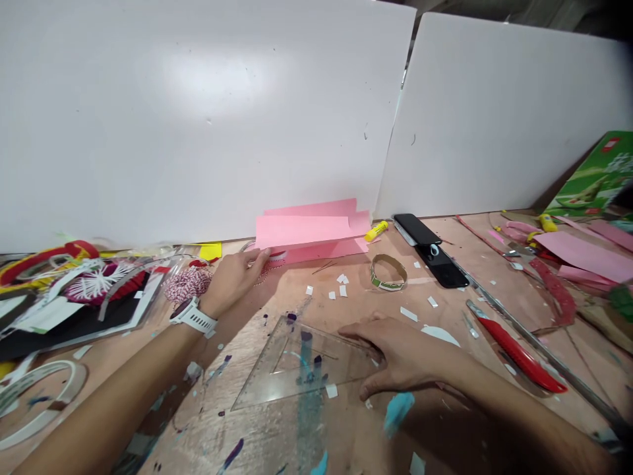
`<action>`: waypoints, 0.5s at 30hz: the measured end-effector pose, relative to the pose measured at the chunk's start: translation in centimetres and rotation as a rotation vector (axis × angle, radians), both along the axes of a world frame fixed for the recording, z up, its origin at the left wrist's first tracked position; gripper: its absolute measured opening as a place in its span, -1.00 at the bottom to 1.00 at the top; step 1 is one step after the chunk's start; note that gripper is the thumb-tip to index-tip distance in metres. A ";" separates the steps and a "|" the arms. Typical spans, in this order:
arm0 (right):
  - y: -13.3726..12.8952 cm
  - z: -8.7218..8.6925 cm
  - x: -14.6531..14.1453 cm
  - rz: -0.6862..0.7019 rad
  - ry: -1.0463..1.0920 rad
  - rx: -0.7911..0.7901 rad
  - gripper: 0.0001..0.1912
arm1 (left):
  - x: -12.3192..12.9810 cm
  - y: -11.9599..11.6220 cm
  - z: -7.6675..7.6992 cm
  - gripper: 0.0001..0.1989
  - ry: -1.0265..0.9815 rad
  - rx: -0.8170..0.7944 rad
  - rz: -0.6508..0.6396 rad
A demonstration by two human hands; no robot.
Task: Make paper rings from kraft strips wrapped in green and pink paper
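So, from where I'm standing, the work centres on a folded pink card (306, 231) propped against the foot of a white board (198, 119) at the far edge of the worktop (356, 310). The left grip (232, 280) reaches to its near edge, fingers loosely curled; they meet the card around a thin ring of something partly hidden there, though I can't tell whether they're clamped on it or only touching. A strand of red-and-white baker's twine (270, 267) runs beneath those fingers towards a twine bundle (188, 284) just left of the wrist, which wears a white sports watch (192, 316). Nearer to me, the right grip (400, 353) lies open, fingers spread across a corner of a clear plastic set square (297, 369). Right of the card stand a yellow glue stick (376, 231), a strip-card ring (388, 272) and a black phone (418, 229). White paper scraps (341, 280) are dotted about, while a red-handled craft knife (521, 356) sits beside a steel ruler (544, 349) further right. Crafts in red, white and black (93, 290) are heaped at the left.
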State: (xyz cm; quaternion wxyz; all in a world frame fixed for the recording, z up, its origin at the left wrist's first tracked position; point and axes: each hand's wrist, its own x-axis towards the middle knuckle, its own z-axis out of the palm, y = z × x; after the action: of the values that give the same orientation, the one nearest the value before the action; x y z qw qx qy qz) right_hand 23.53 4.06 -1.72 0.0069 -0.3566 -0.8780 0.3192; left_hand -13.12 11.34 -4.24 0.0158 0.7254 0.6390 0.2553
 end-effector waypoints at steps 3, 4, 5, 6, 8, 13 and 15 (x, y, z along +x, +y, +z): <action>-0.1 0.2 0.1 0.034 -0.042 0.014 -0.06 | 0.7 -0.2 0.4 -0.39 0.013 0.010 -0.026; -0.2 0.2 0.1 0.041 -0.066 0.025 -0.05 | 1.0 -0.3 0.5 -0.39 0.019 0.011 -0.037; -0.2 0.2 0.1 0.045 -0.089 0.039 -0.05 | 1.3 -0.2 0.7 -0.40 0.027 0.011 -0.049; -0.3 0.3 0.1 0.050 -0.108 0.051 -0.04 | 1.7 -0.1 0.9 -0.41 0.036 0.011 -0.062; -0.4 0.2 0.1 0.057 -0.128 0.069 -0.04 | 2.3 0.2 1.2 -0.44 0.055 0.010 -0.094; -0.7 0.1 0.2 0.058 -0.147 0.088 0.01 | 3.5 1.5 1.7 -0.41 0.081 0.008 -0.108; -0.7 0.0 0.2 0.064 -0.153 0.101 0.00 | 4.0 1.9 1.7 -0.38 0.080 0.014 -0.080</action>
State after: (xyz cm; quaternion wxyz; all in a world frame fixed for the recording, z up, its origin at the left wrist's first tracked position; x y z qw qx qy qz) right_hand 23.78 3.36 -1.68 -0.0524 -0.3509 -0.9019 0.2464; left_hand -9.12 13.26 -2.50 -0.0047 0.7601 0.6079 0.2296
